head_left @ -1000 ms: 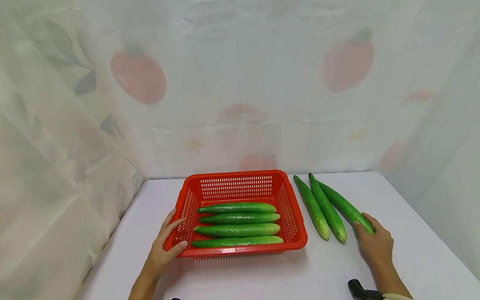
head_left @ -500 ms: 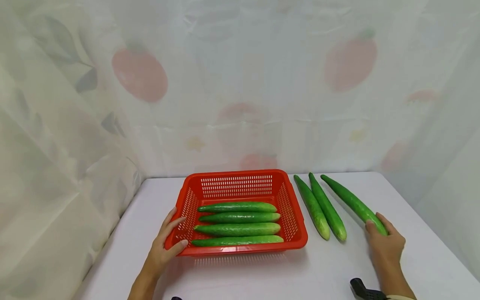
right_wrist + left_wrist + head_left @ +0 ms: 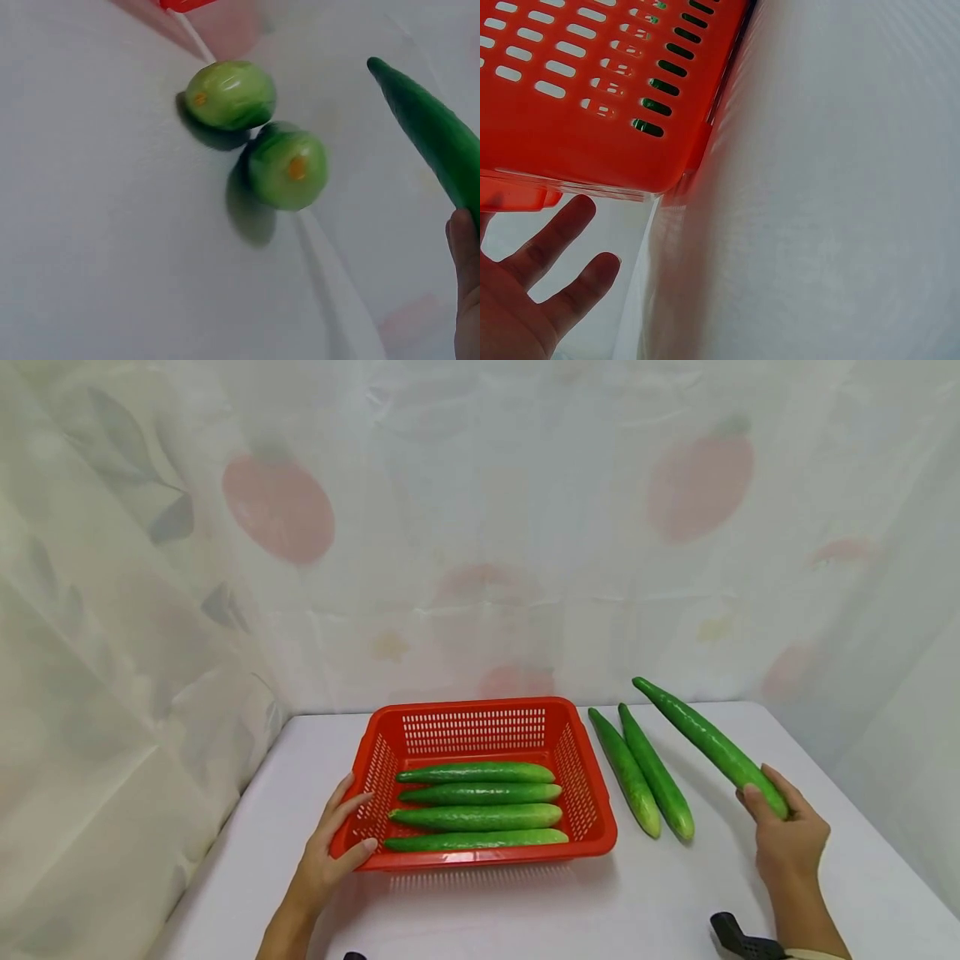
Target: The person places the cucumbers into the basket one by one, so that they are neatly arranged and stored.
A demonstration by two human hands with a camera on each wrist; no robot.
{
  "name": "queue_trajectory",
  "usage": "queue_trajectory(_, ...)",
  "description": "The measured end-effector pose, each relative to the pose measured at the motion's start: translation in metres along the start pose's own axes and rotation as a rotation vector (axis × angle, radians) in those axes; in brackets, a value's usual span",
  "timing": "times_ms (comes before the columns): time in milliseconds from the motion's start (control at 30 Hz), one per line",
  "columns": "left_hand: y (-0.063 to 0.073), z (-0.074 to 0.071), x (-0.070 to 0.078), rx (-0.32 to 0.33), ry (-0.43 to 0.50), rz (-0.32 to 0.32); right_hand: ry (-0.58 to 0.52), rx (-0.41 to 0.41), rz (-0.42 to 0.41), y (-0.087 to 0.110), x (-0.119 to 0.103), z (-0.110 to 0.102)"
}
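My right hand [image 3: 793, 839] grips a long green cucumber [image 3: 708, 737] near its pale end. It hangs tilted above the table, its dark tip pointing far and left. My left hand [image 3: 322, 860] rests at the near left corner of a red plastic basket [image 3: 480, 859], the thumb and a finger over its rim. In the left wrist view, two spread, fairly straight fingers [image 3: 551, 240] show just outside the basket wall [image 3: 577, 142]. Several cucumbers [image 3: 476, 817] lie side by side across the basket floor.
Two more cucumbers, one nearer the basket [image 3: 626, 772] and one to its right [image 3: 656, 772], lie on the white table [image 3: 480, 918]. A pale curtain [image 3: 480, 527] with faded fruit prints hangs behind it. A black device [image 3: 742, 937] sits by the right wrist.
My right hand has drawn the cucumber rightward away from the other two, then raised it off the table. My left hand and the basket have stayed in place.
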State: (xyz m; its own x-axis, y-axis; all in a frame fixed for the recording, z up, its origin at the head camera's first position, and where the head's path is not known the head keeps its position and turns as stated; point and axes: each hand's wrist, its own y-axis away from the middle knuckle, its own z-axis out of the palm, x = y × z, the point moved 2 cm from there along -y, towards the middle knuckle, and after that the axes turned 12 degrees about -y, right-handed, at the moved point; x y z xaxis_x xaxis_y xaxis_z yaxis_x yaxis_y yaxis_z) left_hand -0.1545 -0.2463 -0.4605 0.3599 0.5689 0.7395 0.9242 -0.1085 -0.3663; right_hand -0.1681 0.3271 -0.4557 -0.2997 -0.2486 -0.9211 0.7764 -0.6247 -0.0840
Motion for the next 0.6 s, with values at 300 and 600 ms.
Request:
queue_trajectory(300,0.0,0.001,0.002,0.01,0.007,0.0,-0.081,-0.221,-0.065,0.004,-0.03,0.018)
queue_trajectory(600,0.0,0.0,0.0,-0.005,0.017,0.005,-0.079,-0.465,-0.146,0.009,-0.052,0.04)
